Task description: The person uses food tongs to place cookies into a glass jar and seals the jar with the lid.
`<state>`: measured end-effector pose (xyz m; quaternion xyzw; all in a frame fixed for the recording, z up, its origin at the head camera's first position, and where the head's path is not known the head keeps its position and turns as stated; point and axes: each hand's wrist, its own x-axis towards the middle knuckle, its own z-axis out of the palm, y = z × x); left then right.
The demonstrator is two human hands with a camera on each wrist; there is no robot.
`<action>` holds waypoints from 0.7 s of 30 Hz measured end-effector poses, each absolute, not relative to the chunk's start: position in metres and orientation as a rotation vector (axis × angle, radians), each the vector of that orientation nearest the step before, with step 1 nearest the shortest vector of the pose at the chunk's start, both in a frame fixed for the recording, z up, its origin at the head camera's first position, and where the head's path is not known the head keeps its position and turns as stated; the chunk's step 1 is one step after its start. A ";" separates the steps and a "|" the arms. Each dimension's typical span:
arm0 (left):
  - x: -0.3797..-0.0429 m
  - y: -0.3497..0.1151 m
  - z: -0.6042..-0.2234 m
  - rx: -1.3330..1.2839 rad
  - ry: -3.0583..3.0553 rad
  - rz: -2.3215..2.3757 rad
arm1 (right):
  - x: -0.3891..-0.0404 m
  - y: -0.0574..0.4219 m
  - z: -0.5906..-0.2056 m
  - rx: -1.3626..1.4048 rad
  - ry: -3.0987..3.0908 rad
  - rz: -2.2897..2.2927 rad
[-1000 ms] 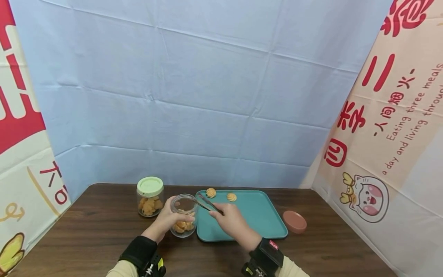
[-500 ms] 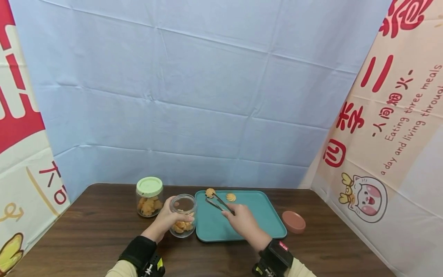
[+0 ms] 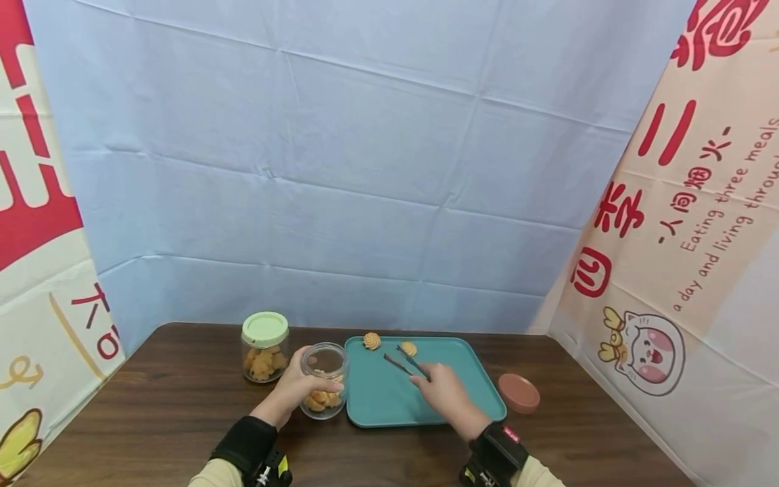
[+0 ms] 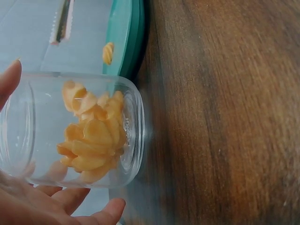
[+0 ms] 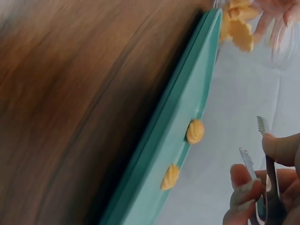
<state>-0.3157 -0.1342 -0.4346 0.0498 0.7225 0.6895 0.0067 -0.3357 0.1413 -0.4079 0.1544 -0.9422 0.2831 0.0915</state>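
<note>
A blue-green tray is lying on the wooden table, and everything else is sitting around it. Just left of the tray, the left hand is grasping a lidless jar, thumb on the near side and fingers around the wall, probably to stop it shifting. The jar is standing upright, so its heap of biscuits is settling at the bottom while the mouth is facing up.

Over the tray, the right hand is gripping metal tongs between thumb and fingers. The tong tips are standing apart with nothing between them, and they are hanging clear of both cookies. One swirled cookie is resting at the tray's far left corner and another cookie is resting farther right along the far edge, seemingly spaced so that each can be reached separately.

Beyond the tray's left side, a second jar is wearing its green lid, presumably guarding its contents. A round pink piece, perhaps a lid, is lying right of the tray.
</note>
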 end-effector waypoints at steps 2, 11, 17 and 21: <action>-0.316 -0.134 -0.434 0.163 2.260 2.154 | -0.338 0.144 -0.409 0.427 -2.805 0.820; -0.316 -0.134 -0.434 0.143 2.272 2.145 | -0.342 0.150 -0.409 0.353 -2.835 0.765; -0.316 -0.134 -0.434 0.145 2.278 2.145 | -0.344 0.153 -0.410 0.326 -2.836 0.718; -0.316 -0.134 -0.434 0.152 2.278 2.147 | -0.344 0.155 -0.410 0.300 -2.842 0.686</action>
